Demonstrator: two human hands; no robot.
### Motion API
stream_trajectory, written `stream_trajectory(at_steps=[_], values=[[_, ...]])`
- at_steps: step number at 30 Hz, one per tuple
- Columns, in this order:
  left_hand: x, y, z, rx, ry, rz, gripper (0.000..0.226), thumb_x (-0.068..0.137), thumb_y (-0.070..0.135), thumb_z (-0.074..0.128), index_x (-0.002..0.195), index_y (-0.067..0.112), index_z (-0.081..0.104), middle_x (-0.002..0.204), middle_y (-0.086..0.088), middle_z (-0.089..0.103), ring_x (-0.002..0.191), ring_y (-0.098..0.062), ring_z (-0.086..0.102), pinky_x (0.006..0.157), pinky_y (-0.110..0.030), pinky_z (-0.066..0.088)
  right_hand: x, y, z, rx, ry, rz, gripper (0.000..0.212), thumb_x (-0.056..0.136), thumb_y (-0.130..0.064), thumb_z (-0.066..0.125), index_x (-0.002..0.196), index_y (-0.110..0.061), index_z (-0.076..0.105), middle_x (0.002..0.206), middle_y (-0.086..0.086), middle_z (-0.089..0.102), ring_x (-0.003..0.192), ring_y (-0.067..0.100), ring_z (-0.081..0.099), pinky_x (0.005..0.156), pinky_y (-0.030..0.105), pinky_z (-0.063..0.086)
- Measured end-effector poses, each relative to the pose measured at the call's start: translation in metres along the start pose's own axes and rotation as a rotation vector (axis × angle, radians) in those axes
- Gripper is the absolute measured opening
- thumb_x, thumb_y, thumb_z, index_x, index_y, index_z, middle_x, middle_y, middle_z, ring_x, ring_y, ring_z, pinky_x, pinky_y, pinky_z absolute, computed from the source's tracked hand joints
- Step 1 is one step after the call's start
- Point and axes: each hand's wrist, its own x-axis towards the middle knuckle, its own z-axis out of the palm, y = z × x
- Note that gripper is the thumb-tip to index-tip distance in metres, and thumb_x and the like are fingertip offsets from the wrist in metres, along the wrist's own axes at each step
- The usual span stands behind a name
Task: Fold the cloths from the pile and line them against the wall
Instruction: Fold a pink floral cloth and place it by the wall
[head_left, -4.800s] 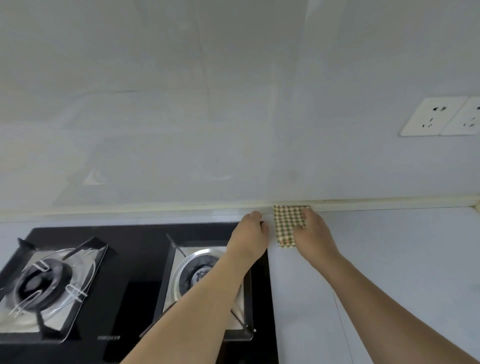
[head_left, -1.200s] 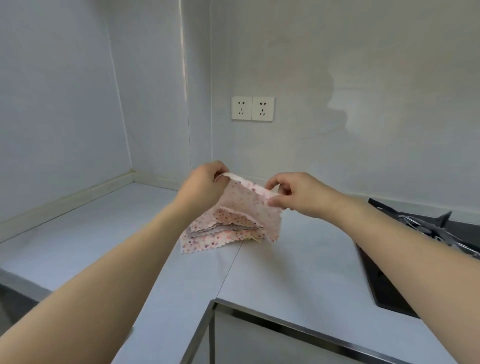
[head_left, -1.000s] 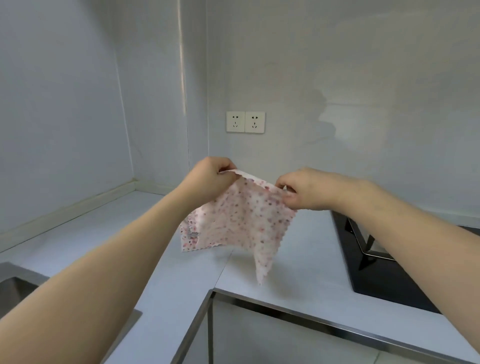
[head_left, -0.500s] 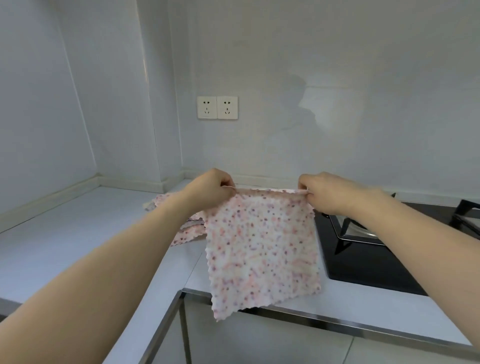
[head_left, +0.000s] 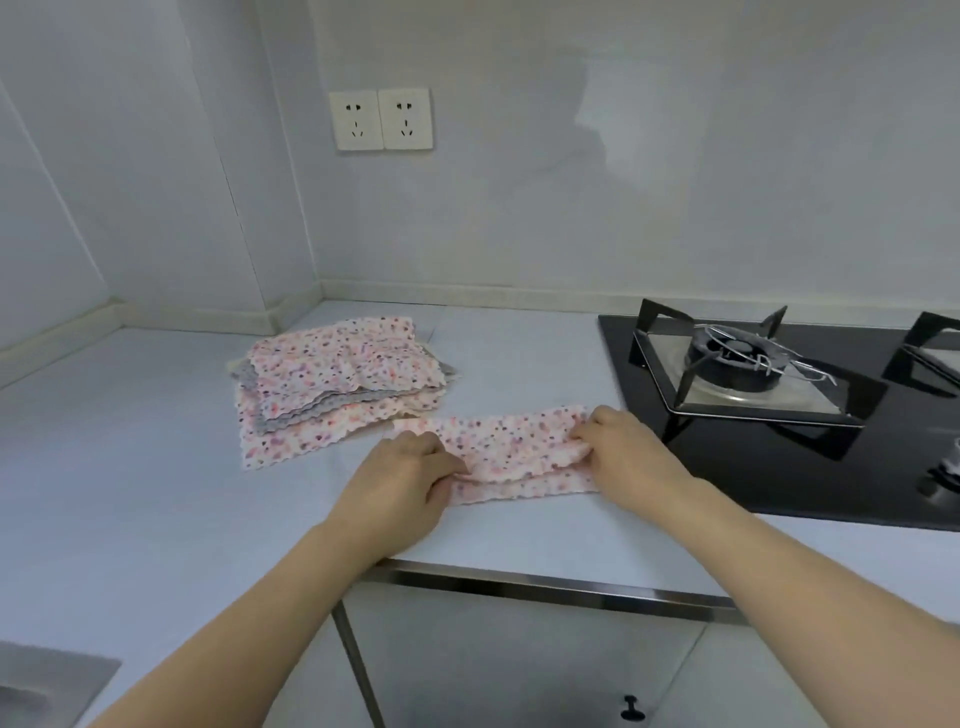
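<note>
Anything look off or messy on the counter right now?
Only the pile of cloths: its layers are fanned out and skewed, edges not lined up. The cloth being folded lies flat between the left hand and right hand. No spill or damage shows.

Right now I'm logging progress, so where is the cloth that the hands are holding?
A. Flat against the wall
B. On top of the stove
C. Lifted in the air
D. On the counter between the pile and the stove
D: the left hand and right hand grip the floral cloth on the counter, between the pile and the stove.
</note>
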Motion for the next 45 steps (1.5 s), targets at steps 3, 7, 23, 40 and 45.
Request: stream_trajectory(at_steps=[3,7,23,40,45], values=[[-0.009,-0.005,0.007,-0.068,0.040,-0.081,0.026,0.088,0.016,0.053,0.102,0.017,0.075,0.089,0.003,0.064,0.082,-0.023,0.057,0.073,-0.037,0.050,-0.016,0.001,0.014,0.066,0.135,-0.009,0.037,0.093,-0.013,0.045,0.126,-0.017,0.060,0.121,0.002,0.055,0.109,0.026,0.051,0.094,0.040,0.043],[-0.006,-0.012,0.005,-0.124,0.113,-0.107,0.024,0.090,0.011,0.053,0.102,0.013,0.073,0.092,0.004,0.063,0.087,-0.018,0.056,0.078,-0.031,0.047,-0.026,-0.003,0.017,0.223,0.288,0.089,0.030,0.094,-0.011,0.043,0.115,-0.012,0.063,0.112,0.005,0.065,0.101,0.027,0.059,0.084,0.040,0.048],[-0.005,-0.003,-0.007,-0.067,-0.108,0.274,0.018,0.080,0.016,0.052,0.096,0.023,0.053,0.090,0.008,0.052,0.081,-0.017,0.046,0.071,-0.032,0.043,-0.039,-0.001,0.018,0.284,0.209,-0.130,0.034,0.073,-0.019,0.050,0.103,-0.026,0.063,0.101,-0.018,0.055,0.101,0.008,0.046,0.089,0.027,0.040],[-0.005,-0.012,-0.004,-0.204,-0.063,-0.029,0.030,0.099,0.009,0.041,0.095,0.038,0.042,0.091,0.015,0.055,0.083,-0.007,0.053,0.076,-0.039,0.050,-0.036,0.003,0.022,0.355,0.235,-0.131,0.026,0.088,-0.039,0.065,0.107,-0.022,0.063,0.096,-0.013,0.062,0.085,0.005,0.052,0.077,0.025,0.042],[-0.004,-0.011,-0.003,-0.183,-0.070,-0.024,0.024,0.098,0.010,0.043,0.099,0.033,0.051,0.092,0.016,0.055,0.084,-0.011,0.054,0.076,-0.038,0.049,-0.037,0.006,0.016,0.881,0.279,0.039,0.009,0.087,-0.021,0.070,0.092,-0.015,0.065,0.077,-0.004,0.072,0.068,0.006,0.060,0.068,0.022,0.043]])
